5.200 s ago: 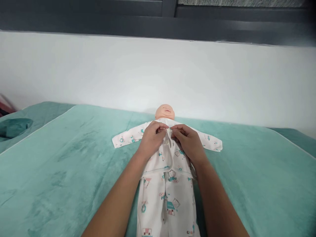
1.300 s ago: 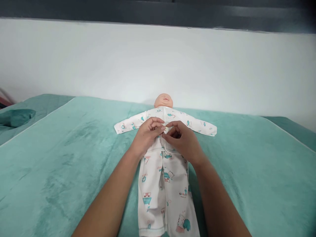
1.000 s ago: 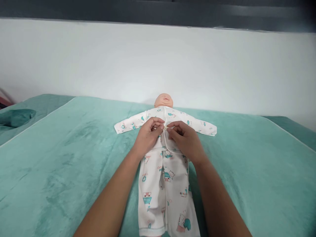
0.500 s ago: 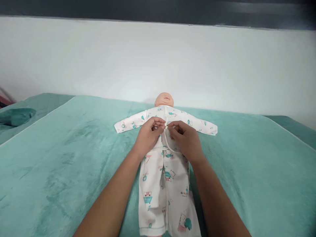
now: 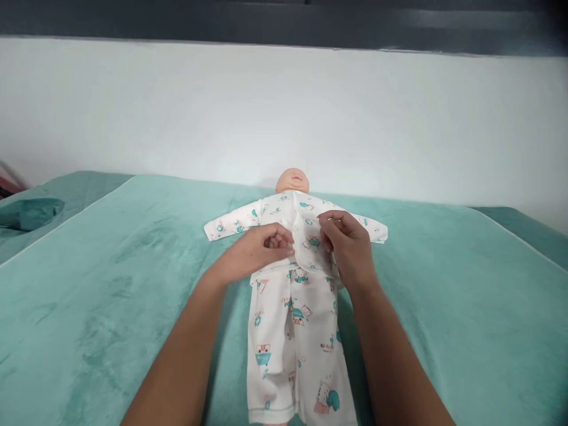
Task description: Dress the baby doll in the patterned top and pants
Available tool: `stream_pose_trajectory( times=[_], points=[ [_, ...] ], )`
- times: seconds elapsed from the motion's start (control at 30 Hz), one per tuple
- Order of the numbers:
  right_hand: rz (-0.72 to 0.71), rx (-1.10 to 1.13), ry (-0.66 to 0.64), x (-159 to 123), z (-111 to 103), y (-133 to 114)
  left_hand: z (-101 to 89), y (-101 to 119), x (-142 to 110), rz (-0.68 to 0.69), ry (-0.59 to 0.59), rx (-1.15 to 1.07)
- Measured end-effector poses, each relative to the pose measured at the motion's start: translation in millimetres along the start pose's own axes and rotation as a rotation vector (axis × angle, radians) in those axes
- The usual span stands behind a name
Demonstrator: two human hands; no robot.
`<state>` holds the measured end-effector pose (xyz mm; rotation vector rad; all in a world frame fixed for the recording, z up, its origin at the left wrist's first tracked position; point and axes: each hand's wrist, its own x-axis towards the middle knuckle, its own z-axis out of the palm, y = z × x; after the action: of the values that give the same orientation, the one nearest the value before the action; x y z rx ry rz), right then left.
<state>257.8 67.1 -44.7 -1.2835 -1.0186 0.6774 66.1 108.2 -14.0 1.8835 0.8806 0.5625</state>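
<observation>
A baby doll (image 5: 290, 179) lies on its back on a teal blanket (image 5: 110, 278), head toward the wall, arms spread. It wears a white printed shirt (image 5: 307, 220) and matching trousers (image 5: 295, 343). My left hand (image 5: 257, 253) rests on the shirt's lower left side, fingers curled in against the cloth. My right hand (image 5: 350, 245) lies on the shirt's right side, its fingertips pinched on the fabric near the chest. The shirt front between my hands lies closed and flat.
A white wall (image 5: 284, 112) rises just behind the doll's head. A bunched teal cloth (image 5: 26, 213) lies at the far left, with a red object (image 5: 5, 184) at the frame's edge. The blanket runs wide on both sides of the doll.
My hands were pinched together at the middle of the shirt's front. Now they have drawn apart, the left to the lower left and the right to the right side.
</observation>
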Motion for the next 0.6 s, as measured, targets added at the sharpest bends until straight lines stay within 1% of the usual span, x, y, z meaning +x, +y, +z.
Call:
stream_pose_trajectory(
  times=[0.07,0.1,0.17,0.27,0.37,0.43,0.5,0.57,0.6],
  points=[
    [-0.016,0.033,0.039,1,-2,1,-6.3,5,-6,-0.040,-0.133,0.105],
    [-0.026,0.029,0.045,1,-2,1,-7.5,6,-8,-0.045,-0.167,0.162],
    [-0.049,-0.013,0.034,0,-1,1,-6.4,8,-10,-0.025,-0.181,0.276],
    [-0.093,-0.140,-0.025,-2,2,2,-1.2,8,-9,0.023,-0.142,0.401],
    [-0.128,-0.244,-0.053,-3,3,5,-0.9,8,-9,0.028,-0.142,0.391],
    [-0.140,-0.256,-0.021,-3,3,7,-4.7,8,-11,0.002,-0.180,0.337],
    [-0.160,-0.244,0.040,-1,2,10,-9.7,9,-13,-0.025,-0.224,0.289],
    [-0.220,-0.241,0.079,1,2,12,-13.8,9,-15,-0.039,-0.255,0.255],
    [-0.265,-0.244,0.076,2,2,14,-15.2,10,-15,-0.040,-0.263,0.243]
  ],
)
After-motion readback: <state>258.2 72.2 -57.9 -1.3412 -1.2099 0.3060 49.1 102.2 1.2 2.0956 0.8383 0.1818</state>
